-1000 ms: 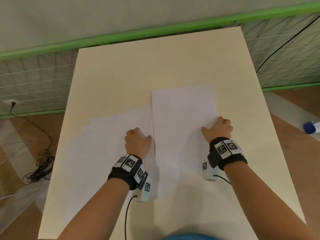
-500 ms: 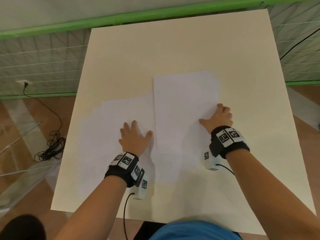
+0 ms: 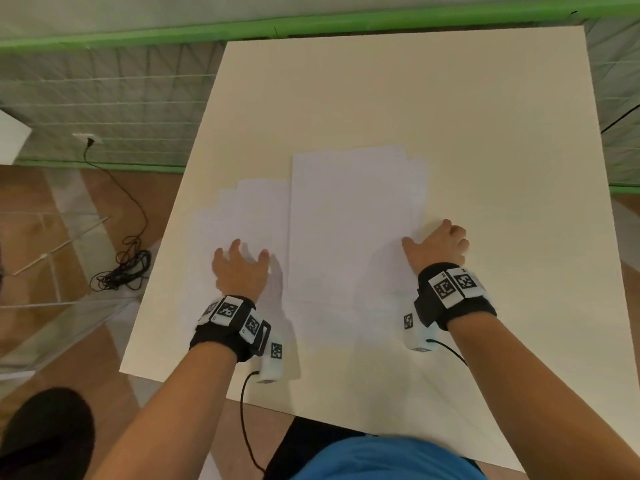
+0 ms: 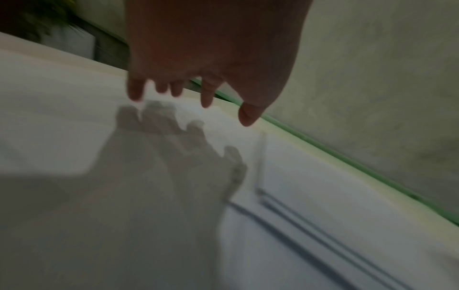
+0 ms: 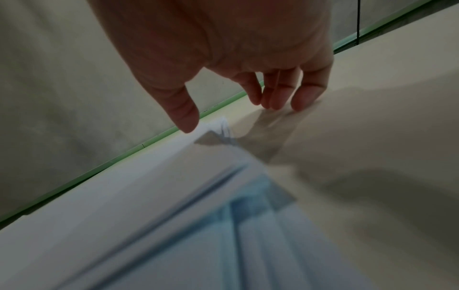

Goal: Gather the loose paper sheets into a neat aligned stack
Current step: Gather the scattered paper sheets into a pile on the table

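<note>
Left hand (image 3: 240, 268) spread flat, fingers wide, over left paper sheets (image 3: 242, 220), holds nothing. Right hand (image 3: 438, 245) loosely curled at right edge of sheets on table (image 3: 381, 98), thumb on paper. Right wrist view alone shows layered sheet edges (image 5: 223, 176).

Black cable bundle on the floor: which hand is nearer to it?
Left. The left hand rests on the fanned sheets on the side toward the cable bundle; the right hand sits at the papers' opposite edge.

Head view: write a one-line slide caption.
Left hand spread on fanned paper sheets; right hand at the right edge of the overlapping sheets.
</note>
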